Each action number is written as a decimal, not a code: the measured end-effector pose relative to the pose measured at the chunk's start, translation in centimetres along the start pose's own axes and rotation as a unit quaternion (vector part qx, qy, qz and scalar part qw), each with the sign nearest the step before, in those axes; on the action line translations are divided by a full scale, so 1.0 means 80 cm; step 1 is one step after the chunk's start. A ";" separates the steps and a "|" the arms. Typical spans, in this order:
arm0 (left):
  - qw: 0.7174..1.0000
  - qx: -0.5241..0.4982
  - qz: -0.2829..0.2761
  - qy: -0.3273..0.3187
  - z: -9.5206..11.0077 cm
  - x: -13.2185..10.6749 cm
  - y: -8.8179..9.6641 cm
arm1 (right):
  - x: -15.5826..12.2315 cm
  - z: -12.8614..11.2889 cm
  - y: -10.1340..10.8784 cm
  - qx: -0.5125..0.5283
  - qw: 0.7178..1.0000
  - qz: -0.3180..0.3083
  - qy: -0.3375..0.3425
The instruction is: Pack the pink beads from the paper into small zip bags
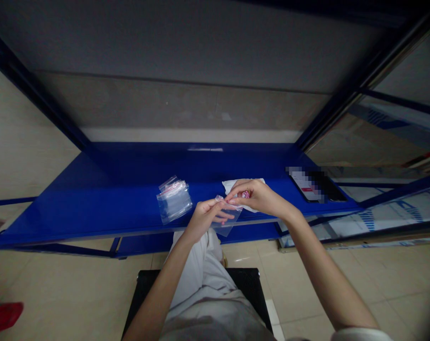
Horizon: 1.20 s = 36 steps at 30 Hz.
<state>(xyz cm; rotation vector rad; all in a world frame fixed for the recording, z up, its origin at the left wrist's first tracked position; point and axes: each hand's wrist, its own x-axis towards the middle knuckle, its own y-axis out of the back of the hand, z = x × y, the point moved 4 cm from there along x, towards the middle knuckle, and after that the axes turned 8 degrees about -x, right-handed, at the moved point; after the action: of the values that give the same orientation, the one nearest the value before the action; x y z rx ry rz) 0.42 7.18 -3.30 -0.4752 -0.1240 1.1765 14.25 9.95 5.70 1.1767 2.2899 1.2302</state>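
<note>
My left hand [205, 217] pinches a small clear zip bag [229, 219] by its upper edge, just above the front edge of a blue shelf [104, 203]. My right hand [254, 195] is closed around a small pink item [245, 194] and touches the bag's mouth with its fingertips. Behind my right hand a white cloth or paper [232, 185] lies on the shelf. A stack of empty clear zip bags [173, 199] with red strips lies to the left of my hands.
A dark phone [316, 185] lies on the shelf's right end. Blue rack posts [357, 80] rise at both sides. I sit on a black stool [248, 282] over a tiled floor. A red object [3, 316] lies at the bottom left.
</note>
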 end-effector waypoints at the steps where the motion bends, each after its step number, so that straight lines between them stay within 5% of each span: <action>1: 1.000 0.004 -0.002 -0.003 0.001 0.000 0.001 | 0.000 0.000 -0.001 0.001 1.000 -0.002 0.003; 14: 0.997 -0.025 -0.077 0.001 0.020 0.059 0.028 | 0.031 0.015 0.013 -0.153 0.984 0.060 -0.064; 20: 0.999 0.000 -0.052 -0.002 0.018 0.083 0.046 | 0.052 0.043 -0.001 -0.168 0.982 0.075 -0.046; 32: 0.997 0.023 -0.064 0.019 0.033 0.083 0.045 | 0.069 0.045 -0.004 -0.163 0.982 0.079 -0.054; 36: 0.996 0.025 -0.082 0.024 0.037 0.082 0.046 | 0.074 0.054 -0.007 -0.091 0.992 0.090 -0.016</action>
<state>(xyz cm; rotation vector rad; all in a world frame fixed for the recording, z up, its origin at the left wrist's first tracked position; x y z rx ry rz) -1.17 15.10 -3.23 -0.4409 -0.0912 1.0045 12.74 16.79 3.35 1.3471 2.0339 1.4383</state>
